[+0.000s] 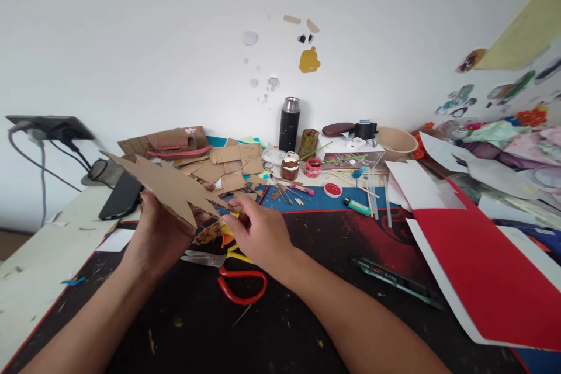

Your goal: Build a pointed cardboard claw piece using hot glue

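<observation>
A brown cardboard cutout (164, 184) with pointed, jagged edges is held up, tilted, above the dark mat. My left hand (155, 228) grips it from below, thumb at its near edge and most fingers hidden underneath. At its right tip, my right hand (258, 225) pinches the cardboard between thumb and bent fingers. Beneath the hands lie red-handled scissors (243, 286), their metal blades pointing left. Yellow handles (236, 256) of another tool show just behind them, partly covered by the right hand.
Cardboard scraps (232, 163), open paint jars (290, 168) and a black thermos (290, 125) stand along the wall. A utility knife (394, 281) lies on the mat at right, near red card (486, 263). A black phone (120, 196) is at left.
</observation>
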### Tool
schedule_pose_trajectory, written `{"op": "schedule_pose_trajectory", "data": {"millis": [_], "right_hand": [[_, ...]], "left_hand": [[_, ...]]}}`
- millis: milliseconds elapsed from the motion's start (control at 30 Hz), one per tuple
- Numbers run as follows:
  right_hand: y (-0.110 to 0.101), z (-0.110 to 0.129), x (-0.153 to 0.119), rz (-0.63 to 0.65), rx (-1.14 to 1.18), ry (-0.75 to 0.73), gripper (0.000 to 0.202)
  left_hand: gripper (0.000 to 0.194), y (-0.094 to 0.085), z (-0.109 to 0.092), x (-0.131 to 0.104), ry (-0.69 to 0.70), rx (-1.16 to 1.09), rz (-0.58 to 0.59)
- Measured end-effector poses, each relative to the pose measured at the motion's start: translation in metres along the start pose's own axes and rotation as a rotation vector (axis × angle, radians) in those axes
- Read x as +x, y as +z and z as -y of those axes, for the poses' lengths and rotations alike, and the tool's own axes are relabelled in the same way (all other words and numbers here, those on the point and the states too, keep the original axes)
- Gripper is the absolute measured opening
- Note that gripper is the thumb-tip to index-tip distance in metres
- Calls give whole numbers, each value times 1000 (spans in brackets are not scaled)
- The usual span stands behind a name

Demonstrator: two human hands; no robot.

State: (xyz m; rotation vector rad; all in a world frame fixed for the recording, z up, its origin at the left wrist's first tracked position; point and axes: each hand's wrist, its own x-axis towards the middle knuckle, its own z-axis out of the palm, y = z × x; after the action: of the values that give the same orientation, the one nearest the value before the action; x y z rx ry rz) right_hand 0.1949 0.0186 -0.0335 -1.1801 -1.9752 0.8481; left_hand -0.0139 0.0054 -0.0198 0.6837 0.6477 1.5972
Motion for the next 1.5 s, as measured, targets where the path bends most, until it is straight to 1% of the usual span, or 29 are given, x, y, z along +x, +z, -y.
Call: {"op": "schedule_pose_trajectory", "data": {"millis": [133,200,300,367,467,500,533,633,700,867,1067,1167,1333,1500], "right_hand": [[1,-3,1,-27,-38,-29,29],[1,-4,1,-29,-58,-40,29],[0,-4,1,-21,-93,-52,31],[0,-4,1,-21,-103,-59,33],[-1,-5,2,-34,-103,-65,34],[-1,-5,2,-36,-104,-65,35],[-1,-5,2,-38,-104,-65,35],[-1,-3,1,-35,-81,-77,35],[-1,-2,0,-32,-53,-80,33],[2,-3,1,-19,88,-25,29],[4,-5,4,33,302,44,26],[4,-4,4,52,328,70,25],[2,-3,3,88,341,90,21],[2,-2,4,92,370,128,20]], "left_hand": [[68,-3,3,2,-36,32,-3],[72,-1,3,2,-43,53,5],[72,2,1,3,-52,73,21],[70,2,0,4,-52,83,5],[70,-1,0,4,-59,101,-54],[68,-3,1,5,-65,106,-72],[60,-4,2,5,-68,110,-89],[29,-6,3,4,-66,118,-135],[23,-6,4,4,-53,125,-168],[24,-2,4,6,0,153,-256],[29,6,2,5,54,184,-300],[28,9,0,6,79,186,-334],[27,10,-6,12,127,155,-427],[29,11,-8,14,122,132,-474]]}}
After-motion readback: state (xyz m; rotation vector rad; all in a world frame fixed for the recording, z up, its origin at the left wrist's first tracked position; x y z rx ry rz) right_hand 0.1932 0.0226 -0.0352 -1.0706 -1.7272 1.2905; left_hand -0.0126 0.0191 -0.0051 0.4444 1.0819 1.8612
